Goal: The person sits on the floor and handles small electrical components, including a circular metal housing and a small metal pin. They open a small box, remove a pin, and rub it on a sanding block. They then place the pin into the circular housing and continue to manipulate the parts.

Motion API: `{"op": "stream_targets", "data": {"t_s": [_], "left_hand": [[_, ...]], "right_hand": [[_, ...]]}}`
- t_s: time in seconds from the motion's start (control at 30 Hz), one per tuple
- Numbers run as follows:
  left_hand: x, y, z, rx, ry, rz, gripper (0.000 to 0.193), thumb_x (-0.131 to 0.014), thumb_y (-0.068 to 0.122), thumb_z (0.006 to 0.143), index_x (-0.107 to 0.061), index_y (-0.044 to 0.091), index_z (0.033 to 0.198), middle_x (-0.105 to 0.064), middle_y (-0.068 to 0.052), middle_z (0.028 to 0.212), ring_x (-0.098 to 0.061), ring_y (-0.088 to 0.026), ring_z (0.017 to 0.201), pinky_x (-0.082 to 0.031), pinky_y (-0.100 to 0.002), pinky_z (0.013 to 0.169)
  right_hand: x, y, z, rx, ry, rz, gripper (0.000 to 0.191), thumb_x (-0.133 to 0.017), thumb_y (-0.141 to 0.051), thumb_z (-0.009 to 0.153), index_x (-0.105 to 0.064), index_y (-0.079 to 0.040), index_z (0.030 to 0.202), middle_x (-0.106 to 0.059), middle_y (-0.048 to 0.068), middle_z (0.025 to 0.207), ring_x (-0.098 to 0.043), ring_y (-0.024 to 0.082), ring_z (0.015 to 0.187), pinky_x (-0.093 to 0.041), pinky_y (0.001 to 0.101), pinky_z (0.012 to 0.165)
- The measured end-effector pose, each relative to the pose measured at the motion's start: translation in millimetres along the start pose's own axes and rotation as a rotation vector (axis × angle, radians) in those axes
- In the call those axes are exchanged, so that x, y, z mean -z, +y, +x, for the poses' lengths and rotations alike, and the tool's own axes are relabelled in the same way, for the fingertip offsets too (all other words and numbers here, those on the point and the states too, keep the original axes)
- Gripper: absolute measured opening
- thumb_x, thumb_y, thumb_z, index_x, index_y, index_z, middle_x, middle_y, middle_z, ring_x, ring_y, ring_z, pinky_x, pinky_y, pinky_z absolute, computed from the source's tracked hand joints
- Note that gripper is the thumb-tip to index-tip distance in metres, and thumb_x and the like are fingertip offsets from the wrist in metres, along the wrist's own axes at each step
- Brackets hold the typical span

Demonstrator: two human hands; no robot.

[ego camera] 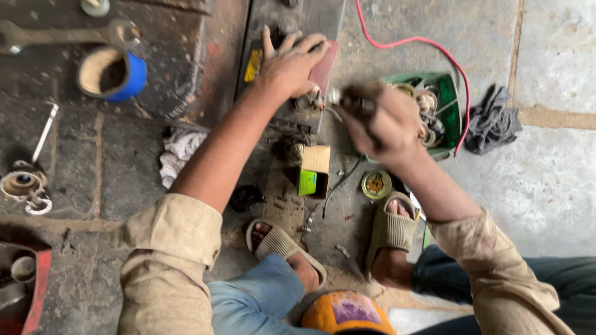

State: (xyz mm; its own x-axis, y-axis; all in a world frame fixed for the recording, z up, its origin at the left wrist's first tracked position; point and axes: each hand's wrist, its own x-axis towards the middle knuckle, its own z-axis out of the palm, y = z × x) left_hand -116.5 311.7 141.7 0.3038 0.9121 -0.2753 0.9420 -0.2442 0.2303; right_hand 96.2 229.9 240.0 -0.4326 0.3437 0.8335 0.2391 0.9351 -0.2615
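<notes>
Pressing flat, the left hand (290,62) spreads its fingers over a dark metal part (313,68) on the floor, seemingly to steady it. The right hand (382,121) is blurred and closed round a dark tool (360,99), whose tip (332,96) points at small fittings (308,101) just under the left palm; the tool's kind cannot be told.

Both hands sit close together, so working room between them is tight. A small box (315,170) stands just below, and a round tin (376,184) lies near the right sandal (390,229). A green tray (450,99) of bearings lies touching or just behind the right hand, ringed by a red cable (410,42). A grey rag (492,121) lies beyond it on open paving. To the left, well apart, are a blue cup (115,73), a spanner (62,34) and a white cloth (180,152).
</notes>
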Motion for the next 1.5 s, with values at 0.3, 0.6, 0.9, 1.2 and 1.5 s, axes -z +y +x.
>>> {"op": "stream_targets", "data": {"t_s": [0.3, 0.6, 0.9, 1.2, 1.5], "left_hand": [[-4, 0, 6, 0.034, -0.031, 0.005, 0.101, -0.086, 0.047, 0.073, -0.032, 0.036, 0.158, -0.023, 0.013, 0.166, -0.022, -0.024, 0.153, 0.006, -0.074, 0.117], [-7, -1, 10, 0.039, -0.051, 0.018, 0.102, -0.085, 0.049, 0.073, -0.031, 0.035, 0.158, -0.02, 0.011, 0.167, -0.02, -0.027, 0.153, 0.007, -0.075, 0.116], [-6, -1, 8, 0.041, -0.046, 0.021, 0.1, -0.085, 0.048, 0.074, -0.032, 0.035, 0.158, -0.021, 0.011, 0.167, -0.021, -0.025, 0.153, 0.007, -0.075, 0.117], [-6, 0, 7, 0.043, -0.04, 0.021, 0.101, -0.085, 0.049, 0.073, -0.032, 0.037, 0.158, -0.022, 0.012, 0.166, -0.022, -0.025, 0.153, 0.007, -0.075, 0.117], [-4, 1, 7, 0.047, -0.043, 0.012, 0.101, -0.086, 0.05, 0.072, -0.033, 0.037, 0.157, -0.023, 0.011, 0.166, -0.022, -0.025, 0.153, 0.008, -0.075, 0.117]], "right_hand": [[15, -22, 5, -0.029, 0.108, 0.025, 0.026, -0.083, 0.014, 0.086, -0.061, 0.001, 0.092, -0.071, 0.021, 0.102, -0.072, 0.029, 0.081, -0.057, 0.0386, 0.069], [12, -23, -2, -0.086, 0.117, 0.053, 0.027, -0.08, 0.014, 0.089, -0.058, 0.001, 0.094, -0.07, 0.021, 0.104, -0.074, 0.03, 0.087, -0.06, 0.0401, 0.077], [11, -21, -8, -0.127, 0.124, 0.047, 0.024, -0.079, 0.012, 0.091, -0.059, 0.001, 0.096, -0.072, 0.021, 0.104, -0.075, 0.029, 0.09, -0.061, 0.0392, 0.08], [24, -35, -11, -0.182, 0.088, 0.006, 0.027, -0.081, 0.007, 0.093, -0.059, -0.003, 0.104, -0.073, 0.019, 0.105, -0.076, 0.028, 0.093, -0.062, 0.0373, 0.081], [26, -36, -6, -0.159, 0.076, -0.002, 0.029, -0.081, 0.006, 0.093, -0.058, -0.005, 0.106, -0.074, 0.017, 0.104, -0.077, 0.027, 0.089, -0.061, 0.0356, 0.075]]}}
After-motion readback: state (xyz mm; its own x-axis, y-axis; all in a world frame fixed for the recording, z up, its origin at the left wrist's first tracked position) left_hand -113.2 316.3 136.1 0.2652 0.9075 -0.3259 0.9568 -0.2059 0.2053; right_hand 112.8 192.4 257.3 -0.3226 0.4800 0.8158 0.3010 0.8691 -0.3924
